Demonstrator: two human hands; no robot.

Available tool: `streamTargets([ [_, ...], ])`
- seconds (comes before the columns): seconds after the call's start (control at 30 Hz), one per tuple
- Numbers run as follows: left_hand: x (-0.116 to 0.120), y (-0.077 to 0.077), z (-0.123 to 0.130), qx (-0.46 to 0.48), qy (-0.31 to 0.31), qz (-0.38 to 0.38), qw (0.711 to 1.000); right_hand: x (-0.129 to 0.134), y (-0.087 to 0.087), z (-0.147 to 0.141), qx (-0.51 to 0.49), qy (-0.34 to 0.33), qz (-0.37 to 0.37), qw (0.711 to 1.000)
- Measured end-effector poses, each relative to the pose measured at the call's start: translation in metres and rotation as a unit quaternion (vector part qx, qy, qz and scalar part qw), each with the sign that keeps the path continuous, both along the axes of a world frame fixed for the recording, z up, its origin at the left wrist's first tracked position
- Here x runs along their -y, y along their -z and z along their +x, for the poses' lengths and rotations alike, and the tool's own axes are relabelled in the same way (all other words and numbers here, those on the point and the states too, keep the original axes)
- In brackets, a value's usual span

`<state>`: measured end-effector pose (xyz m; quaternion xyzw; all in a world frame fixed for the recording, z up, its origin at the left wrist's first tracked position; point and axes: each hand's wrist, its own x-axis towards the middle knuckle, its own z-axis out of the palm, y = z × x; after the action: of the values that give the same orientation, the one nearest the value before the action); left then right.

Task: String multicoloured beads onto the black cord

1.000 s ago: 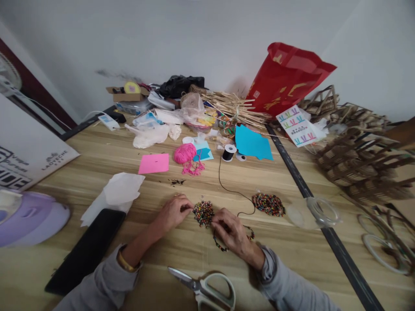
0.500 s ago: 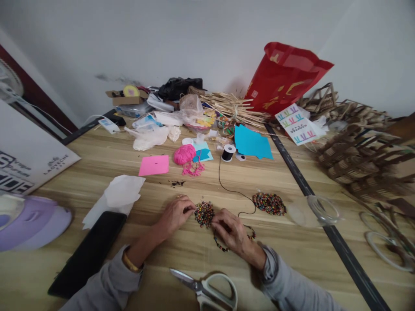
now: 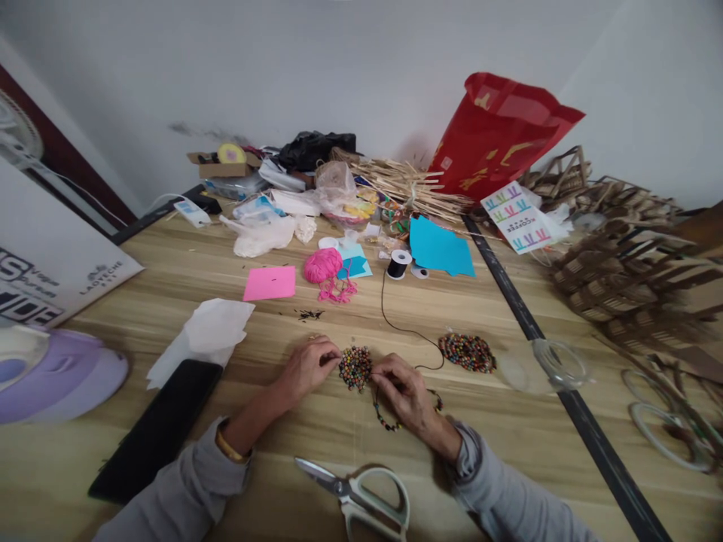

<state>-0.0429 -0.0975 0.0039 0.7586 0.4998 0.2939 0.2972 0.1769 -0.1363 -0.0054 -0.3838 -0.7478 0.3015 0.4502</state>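
Note:
A small heap of multicoloured beads (image 3: 355, 369) lies on the table between my two hands. At its left edge, my left hand (image 3: 308, 366) is closed in a pinch; anything between the fingertips is too small to make out. My right hand (image 3: 405, 391) pinches the thin black cord (image 3: 382, 301) at the heap's right edge. Strung beads (image 3: 388, 424) hang in a loop below and behind that hand. The cord runs back to a black spool (image 3: 398, 265) standing upright. To the right rests a coiled strand of beads (image 3: 468, 354).
Scissors (image 3: 361, 497) lie close in front, blades pointing left. A black phone-like slab (image 3: 158, 429) and white paper (image 3: 218, 327) are at left. Pink yarn (image 3: 323, 265), pink paper (image 3: 269, 283) and blue paper (image 3: 440, 247) lie further back. Woven baskets (image 3: 615, 278) stand at right.
Both hands stay nearly in place beside the bead heap. My right hand has lifted slightly away from it, and the view has shifted a little.

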Motion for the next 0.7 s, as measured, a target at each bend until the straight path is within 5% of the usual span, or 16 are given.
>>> streamTargets([
  [0.27,0.007,-0.001,0.007,0.236,0.004,-0.188,0.953,0.001,0.000,-0.001,-0.004,-0.016,0.015,1.000],
  [0.7,0.015,-0.001,0.015,0.281,0.046,-0.266,0.921,0.005,0.000,-0.002,0.019,-0.039,0.038,0.998],
])
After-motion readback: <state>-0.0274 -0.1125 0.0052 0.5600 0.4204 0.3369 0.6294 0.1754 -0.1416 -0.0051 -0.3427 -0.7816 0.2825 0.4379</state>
